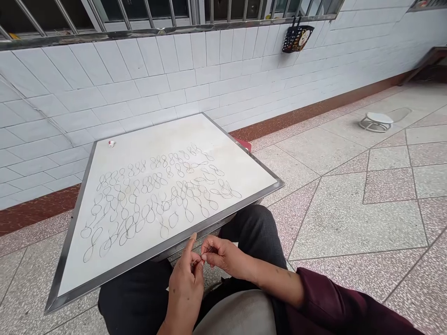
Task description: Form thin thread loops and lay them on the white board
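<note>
Just past the near edge of the white table [139,139], my two hands meet above my lap. My left hand [186,279] pinches a thin wire [194,261] between thumb and fingers, its index finger stretched up toward the table edge. From the right, my right hand [221,255] pinches the same wire, fingertips touching those of the left. Most of the wire is hidden by the fingers. Several thin dark wire loops [164,231], many twisted into figure-eight shapes, lie in rough rows across the table.
A small red and white item [111,144] lies at the table's far left corner. Behind stands a white tiled wall [150,93] with barred windows; a dark patterned bag [296,38] hangs there. On the floor at right is a low white stool [376,121].
</note>
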A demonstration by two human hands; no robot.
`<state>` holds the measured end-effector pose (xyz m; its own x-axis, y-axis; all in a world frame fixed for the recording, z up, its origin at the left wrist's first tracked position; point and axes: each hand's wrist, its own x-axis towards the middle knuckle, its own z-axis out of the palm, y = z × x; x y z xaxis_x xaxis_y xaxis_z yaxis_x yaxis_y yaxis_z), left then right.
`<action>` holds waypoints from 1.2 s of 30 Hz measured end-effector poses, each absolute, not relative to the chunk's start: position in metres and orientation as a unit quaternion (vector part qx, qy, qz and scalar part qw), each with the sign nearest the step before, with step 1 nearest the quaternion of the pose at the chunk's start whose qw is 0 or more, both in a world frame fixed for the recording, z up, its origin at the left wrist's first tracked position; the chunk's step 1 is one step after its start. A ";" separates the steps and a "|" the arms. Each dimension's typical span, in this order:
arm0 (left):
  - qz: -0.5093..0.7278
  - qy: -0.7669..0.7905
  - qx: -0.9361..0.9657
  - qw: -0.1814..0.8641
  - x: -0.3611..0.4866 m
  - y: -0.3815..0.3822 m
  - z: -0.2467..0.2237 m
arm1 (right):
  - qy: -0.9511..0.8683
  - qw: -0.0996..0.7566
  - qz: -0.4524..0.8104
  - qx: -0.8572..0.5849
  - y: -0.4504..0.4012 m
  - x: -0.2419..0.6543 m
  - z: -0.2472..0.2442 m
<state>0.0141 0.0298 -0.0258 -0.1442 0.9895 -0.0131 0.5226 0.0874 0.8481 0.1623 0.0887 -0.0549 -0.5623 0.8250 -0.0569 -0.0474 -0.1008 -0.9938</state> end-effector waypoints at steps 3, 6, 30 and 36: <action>0.345 0.654 0.599 0.307 0.010 0.031 -0.027 | -0.574 0.334 0.670 -0.333 0.088 0.159 -0.057; 0.342 0.637 0.631 0.282 0.008 0.031 -0.024 | -0.557 0.342 0.673 -0.346 0.087 0.156 -0.060; 0.474 0.584 0.388 0.533 -0.003 0.024 -0.004 | -0.409 0.256 0.808 -0.338 0.086 0.160 -0.013; 0.501 0.578 0.397 0.507 -0.001 0.018 0.009 | -0.492 0.258 0.764 -0.328 0.088 0.158 -0.001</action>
<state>-0.0010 0.0184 0.0095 -0.1696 0.9674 -0.1880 -0.0491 0.1823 0.9820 0.1582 0.0882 -0.0007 -0.6525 0.7164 -0.2469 -0.0716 -0.3827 -0.9211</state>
